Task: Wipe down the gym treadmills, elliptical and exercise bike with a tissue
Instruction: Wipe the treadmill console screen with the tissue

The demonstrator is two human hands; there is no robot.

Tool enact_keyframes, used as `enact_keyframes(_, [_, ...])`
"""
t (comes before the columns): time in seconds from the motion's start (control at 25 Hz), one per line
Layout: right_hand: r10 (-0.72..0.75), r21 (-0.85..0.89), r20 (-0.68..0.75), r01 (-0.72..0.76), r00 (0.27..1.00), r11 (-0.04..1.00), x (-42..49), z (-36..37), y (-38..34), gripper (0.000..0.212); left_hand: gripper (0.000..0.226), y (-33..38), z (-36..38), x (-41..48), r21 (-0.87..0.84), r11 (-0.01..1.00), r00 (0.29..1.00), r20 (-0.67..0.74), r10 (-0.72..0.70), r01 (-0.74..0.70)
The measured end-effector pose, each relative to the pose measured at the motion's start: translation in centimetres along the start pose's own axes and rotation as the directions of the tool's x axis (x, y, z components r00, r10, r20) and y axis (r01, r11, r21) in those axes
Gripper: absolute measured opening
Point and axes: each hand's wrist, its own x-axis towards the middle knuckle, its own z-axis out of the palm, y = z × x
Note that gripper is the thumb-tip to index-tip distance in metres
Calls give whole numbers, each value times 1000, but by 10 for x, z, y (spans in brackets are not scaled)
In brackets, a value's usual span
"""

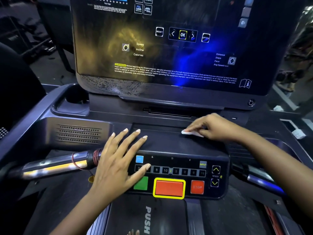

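Peeking in at the bottom edge are some toes [133, 232], mostly cut off. Just past them a dark, flat panel [147, 217] says PUSH.

Next comes the button box [179, 150] of the treadmill [79, 131]. It is smooth, dark plastic. It has a big red button [169, 188] with a yellow rim and a smaller red STOP button [197, 187].

The left grip [116, 160] lies flat and open on the box with its fingers spread. It hides part of the green button [141, 184], and its thumb covers some number keys. Left of this grip is a shiny metal handlebar [55, 165] with thin red wire [96, 156] wound round it.

Farther back and to the right, the right grip [211, 128] pinches a white tissue [188, 132] against the box top. The soft, crumpled tissue sticks out from under the fingertips, toward the left grip. The rest of it is hidden under the fingers. The two grips are well apart.

Behind both stands the glossy black screen [169, 48], lit yellow and blue. Its top is cut off, its bottom edge looks scratchy, and its small print is hard to read.
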Motion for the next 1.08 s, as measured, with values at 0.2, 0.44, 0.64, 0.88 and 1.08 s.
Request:
enact_keyframes(0.2, [130,-95,-18,-131,991,987,-6,20,10,36,61,3,1,0,9,1000,1000,-8,-7,8])
enact_keyframes(0.44, [42,-57,-64,-46,997,997,-52,14,-45,43,63,3,1,0,24,1000,1000,-11,-17,17])
enact_keyframes(0.64, [-5,101,-121,18,993,995,21,25,-46,39,74,1,-5,-1,72,994,996,43,-81,78])
enact_keyframes(0.88, [-136,136,-78,146,988,980,37,47,-68,37,77,-13,-8,-19,-3,980,978,73,-196,197])
enact_keyframes(1.08, [-275,188,-74,284,959,940,28,26,-62,36,74,-13,-6,-19,-39,978,977,67,-203,206])
